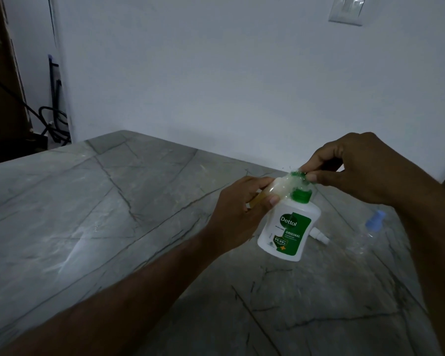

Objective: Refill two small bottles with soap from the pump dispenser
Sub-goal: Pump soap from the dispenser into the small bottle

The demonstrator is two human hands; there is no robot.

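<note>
**Small bottle held sideways at pump spout**

Right hand [355, 170]: fingertips [312, 177] curled over the green pump head [297, 174], pressing or pinching it from above; exact grip blurred.

Left hand [239, 214]: fingers wrapped round a small bottle [280, 188], thumb along its near side. Long axis of the bottle near horizontal, running lower left to upper right, mouth end meeting the spout just beside the right fingertips. Amber liquid visible at the bottom end, inside the palm; pale and cloudy toward the mouth. Exact seating of mouth against spout not discernible.

Soap dispenser [289, 227]: white body, green collar and label, directly beneath both hands, tilted with its top toward the left hand. Contact between base and table not discernible.

Second bottle [370, 232]: clear, blue cap, apparently lying on the table [113, 201], right of the dispenser, under the right forearm, well apart from the left hand.

Small white piece [320, 236]: lying behind the dispenser base, possibly a removed cap or sprayer; too small to identify.

Judged obstacle: none between spout and mouth; spill risk from the sideways angle.
</note>
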